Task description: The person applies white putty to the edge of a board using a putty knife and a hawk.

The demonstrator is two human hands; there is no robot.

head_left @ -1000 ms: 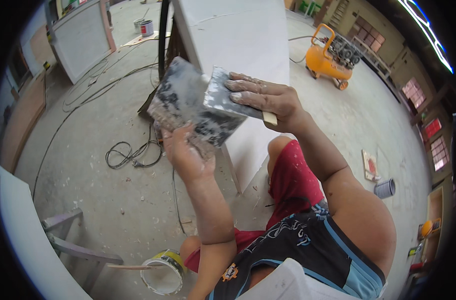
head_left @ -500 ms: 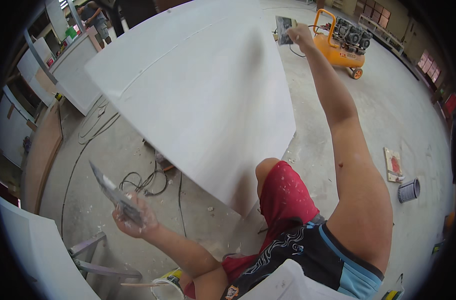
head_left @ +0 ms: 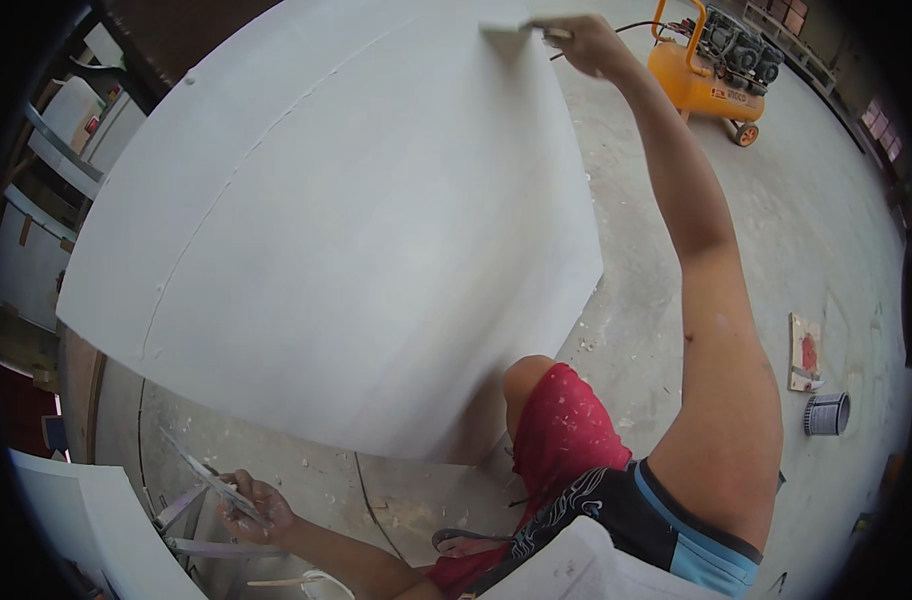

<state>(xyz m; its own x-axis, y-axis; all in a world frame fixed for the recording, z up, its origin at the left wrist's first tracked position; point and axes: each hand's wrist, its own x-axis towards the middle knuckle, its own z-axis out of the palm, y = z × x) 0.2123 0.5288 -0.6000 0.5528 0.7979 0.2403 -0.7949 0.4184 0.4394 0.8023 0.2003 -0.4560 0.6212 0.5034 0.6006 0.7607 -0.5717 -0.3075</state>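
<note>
A large white panel (head_left: 326, 220) spreads out before me, with a thin raised line of filler running along its left part. My right hand (head_left: 591, 48), arm stretched far forward, is closed round the handle of a putty knife (head_left: 506, 42). Its wide blade lies at the panel's far right part, apparently touching the surface. Low on the left, my left hand (head_left: 254, 508) grips a second flat-bladed scraper (head_left: 204, 468), held tilted below the panel's near edge. White smears mark the left fingers. What lies on either blade is too blurred to make out.
An orange air compressor (head_left: 711, 85) on wheels stands at the far right. A small can (head_left: 827, 413) and a stained board (head_left: 805, 352) lie on the concrete floor to the right. Beside my left arm are a white curved piece (head_left: 86, 520) and a cable (head_left: 376, 510).
My right hand has brought its putty knife leftward from beyond the panel's edge onto the panel. My left hand and scraper sit lower in the picture. The view has shifted, showing the panel larger.
</note>
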